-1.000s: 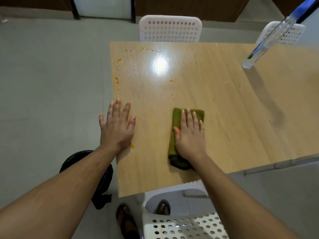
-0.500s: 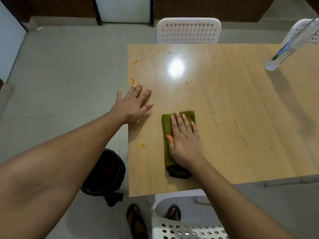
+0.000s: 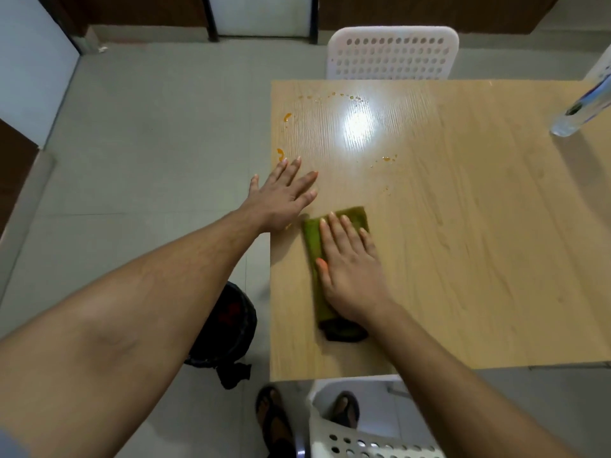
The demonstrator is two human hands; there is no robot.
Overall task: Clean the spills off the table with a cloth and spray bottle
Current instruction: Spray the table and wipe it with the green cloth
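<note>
Right hand [image 3: 350, 269] lies flat, fingers straight, pressing the green cloth [image 3: 314, 246] beneath it.

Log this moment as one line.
right hand flat on green cloth | left hand flat on table | orange spills remain | spray bottle untouched

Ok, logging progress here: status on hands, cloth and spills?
Right hand flat on green cloth. Left hand flat on table. Orange spills remain at far-left corner. Spray bottle untouched, far right.
</note>
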